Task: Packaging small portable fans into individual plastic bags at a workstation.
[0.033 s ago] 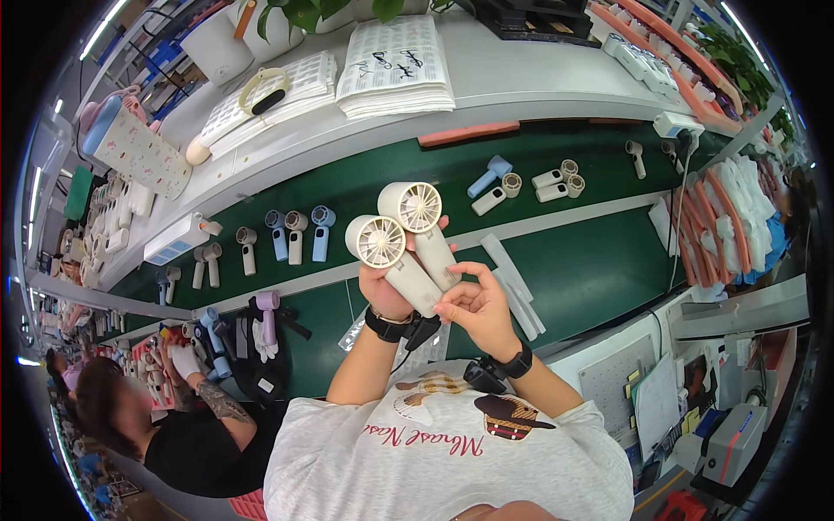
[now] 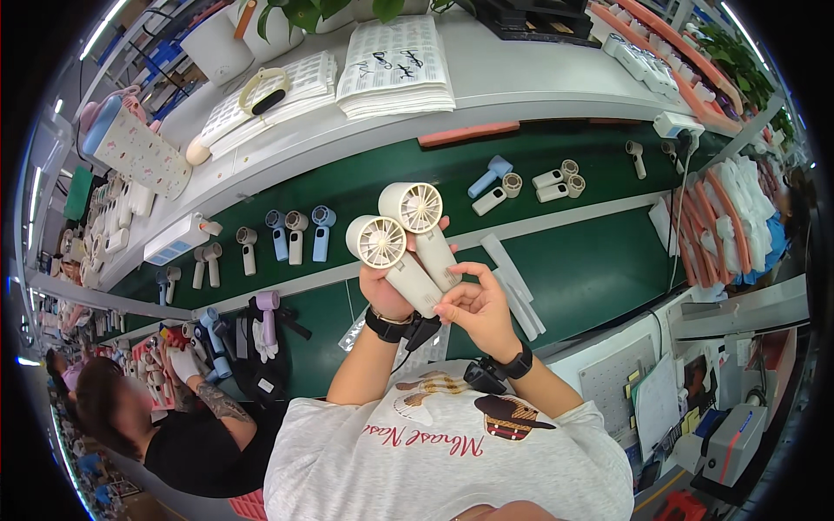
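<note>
Two cream handheld fans are held side by side over the green bench, round heads away from me. The left fan (image 2: pixel 410 282) lies a little nearer than the right fan (image 2: pixel 433 253). Wrapped beneath both handles, my left hand (image 2: pixel 385 293) is closed and partly hidden by them. My right hand (image 2: pixel 478 305) has its fingers curled at the handles' lower ends. Its thumb presses the left fan's end, and its index finger reaches the end of the right one. Both wrists wear black straps with small devices.
Blue fans (image 2: pixel 321 234) and cream fans (image 2: pixel 247 252) stand in a row along the green bench (image 2: pixel 591 269). Pale strips (image 2: pixel 514 286) lie right of my hands. Above runs a grey shelf (image 2: pixel 504 78) with paper stacks (image 2: pixel 395 69). A co-worker (image 2: pixel 200 443) sits at left.
</note>
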`<action>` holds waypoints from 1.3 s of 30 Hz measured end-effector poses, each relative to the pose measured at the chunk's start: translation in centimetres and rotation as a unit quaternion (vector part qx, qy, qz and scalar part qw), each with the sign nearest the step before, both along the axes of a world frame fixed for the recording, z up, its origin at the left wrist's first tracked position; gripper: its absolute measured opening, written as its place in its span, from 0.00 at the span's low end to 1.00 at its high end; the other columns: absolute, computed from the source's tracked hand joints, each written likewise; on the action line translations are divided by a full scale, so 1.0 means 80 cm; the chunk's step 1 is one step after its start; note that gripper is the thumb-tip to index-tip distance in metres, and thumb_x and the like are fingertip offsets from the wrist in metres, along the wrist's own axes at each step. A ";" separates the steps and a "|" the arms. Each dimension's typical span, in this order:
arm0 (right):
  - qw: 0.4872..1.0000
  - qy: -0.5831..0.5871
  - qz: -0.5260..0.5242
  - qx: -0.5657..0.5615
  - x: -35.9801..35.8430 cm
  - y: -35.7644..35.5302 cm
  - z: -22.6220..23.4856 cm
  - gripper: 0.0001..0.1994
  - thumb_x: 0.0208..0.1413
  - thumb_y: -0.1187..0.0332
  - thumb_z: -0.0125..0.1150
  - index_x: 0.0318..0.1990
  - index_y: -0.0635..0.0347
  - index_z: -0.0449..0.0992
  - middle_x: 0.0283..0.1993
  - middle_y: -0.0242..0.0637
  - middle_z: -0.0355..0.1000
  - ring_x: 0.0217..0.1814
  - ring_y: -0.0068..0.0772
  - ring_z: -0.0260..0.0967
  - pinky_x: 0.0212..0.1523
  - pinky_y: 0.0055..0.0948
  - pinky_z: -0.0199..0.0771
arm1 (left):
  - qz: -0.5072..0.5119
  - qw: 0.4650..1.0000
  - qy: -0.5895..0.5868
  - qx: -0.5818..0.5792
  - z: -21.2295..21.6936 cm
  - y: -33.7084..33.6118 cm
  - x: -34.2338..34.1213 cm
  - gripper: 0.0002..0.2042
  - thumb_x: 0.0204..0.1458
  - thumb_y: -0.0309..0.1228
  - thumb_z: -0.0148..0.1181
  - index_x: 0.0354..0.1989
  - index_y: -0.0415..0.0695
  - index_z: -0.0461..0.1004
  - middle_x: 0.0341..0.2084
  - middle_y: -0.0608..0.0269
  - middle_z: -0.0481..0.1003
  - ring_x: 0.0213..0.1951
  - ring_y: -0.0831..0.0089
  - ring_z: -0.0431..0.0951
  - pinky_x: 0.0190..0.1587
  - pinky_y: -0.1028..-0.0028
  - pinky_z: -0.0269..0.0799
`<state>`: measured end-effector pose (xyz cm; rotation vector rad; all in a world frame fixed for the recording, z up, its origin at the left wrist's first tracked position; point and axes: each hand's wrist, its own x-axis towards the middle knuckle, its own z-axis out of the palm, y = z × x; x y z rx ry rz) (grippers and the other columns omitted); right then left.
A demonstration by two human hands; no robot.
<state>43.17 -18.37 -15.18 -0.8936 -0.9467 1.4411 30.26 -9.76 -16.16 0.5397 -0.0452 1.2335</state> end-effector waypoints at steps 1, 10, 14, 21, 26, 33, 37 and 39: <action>1.000 -0.001 0.003 0.002 0.001 0.000 0.000 0.25 0.50 0.80 0.63 0.54 0.63 0.58 0.30 0.36 0.72 0.30 0.22 0.70 0.31 0.19 0.70 | 0.000 1.000 0.000 0.000 0.001 -0.001 0.000 0.19 0.40 0.41 0.49 0.36 0.38 0.68 0.55 0.41 0.63 0.62 0.45 0.59 0.55 0.43 0.64; 0.998 -0.041 -0.020 -0.043 -0.001 0.009 -0.004 0.22 0.48 0.76 0.67 0.47 0.60 0.60 0.23 0.31 0.70 0.24 0.18 0.68 0.26 0.18 0.69 | -0.012 0.999 0.018 0.034 -0.011 0.004 -0.003 0.22 0.41 0.41 0.50 0.40 0.37 0.71 0.58 0.37 0.60 0.60 0.45 0.61 0.56 0.47 0.64; 0.991 -0.068 0.024 -0.116 0.018 0.020 -0.032 0.20 0.49 0.75 0.66 0.45 0.58 0.60 0.20 0.29 0.67 0.21 0.17 0.67 0.21 0.18 0.66 | -0.020 0.999 0.048 0.014 -0.020 0.024 -0.005 0.20 0.43 0.41 0.49 0.39 0.37 0.70 0.57 0.40 0.61 0.59 0.46 0.63 0.54 0.48 0.65; 0.951 -0.260 0.037 -0.161 0.047 -0.015 -0.100 0.13 0.52 0.72 0.63 0.40 0.60 0.65 0.22 0.27 0.66 0.23 0.16 0.65 0.22 0.17 0.64 | -0.056 0.785 0.602 0.136 -0.147 0.161 -0.023 0.19 0.46 0.39 0.55 0.45 0.42 0.72 0.54 0.48 0.65 0.53 0.52 0.67 0.51 0.52 0.66; 0.929 -0.334 -0.015 -0.160 0.063 -0.031 -0.127 0.11 0.52 0.71 0.63 0.39 0.61 0.68 0.22 0.27 0.66 0.24 0.16 0.65 0.24 0.18 0.63 | 0.067 0.356 0.823 0.438 -0.221 0.206 0.007 0.23 0.42 0.41 0.61 0.49 0.52 0.72 0.54 0.52 0.63 0.55 0.52 0.63 0.57 0.54 0.57; 0.895 -0.412 -0.025 -0.167 0.050 -0.022 -0.117 0.10 0.51 0.70 0.63 0.39 0.60 0.70 0.22 0.30 0.67 0.25 0.22 0.67 0.26 0.23 0.64 | 0.194 0.413 0.771 0.444 -0.321 0.230 0.007 0.22 0.44 0.39 0.63 0.49 0.51 0.71 0.55 0.54 0.63 0.58 0.55 0.61 0.59 0.56 0.56; 0.826 -0.559 -0.003 -0.069 0.045 -0.012 -0.122 0.10 0.49 0.69 0.62 0.39 0.57 0.71 0.24 0.34 0.70 0.25 0.32 0.69 0.27 0.30 0.67 | 0.168 0.477 0.774 0.381 -0.285 0.171 -0.024 0.23 0.44 0.40 0.64 0.49 0.49 0.70 0.52 0.54 0.65 0.54 0.55 0.65 0.55 0.57 0.60; 0.826 -0.562 0.017 -0.047 0.038 -0.008 -0.123 0.10 0.48 0.70 0.62 0.39 0.57 0.71 0.25 0.35 0.70 0.27 0.36 0.70 0.28 0.33 0.68 | 0.153 0.474 0.803 0.327 -0.259 0.129 -0.057 0.22 0.44 0.42 0.65 0.47 0.47 0.70 0.48 0.56 0.67 0.50 0.56 0.68 0.51 0.59 0.64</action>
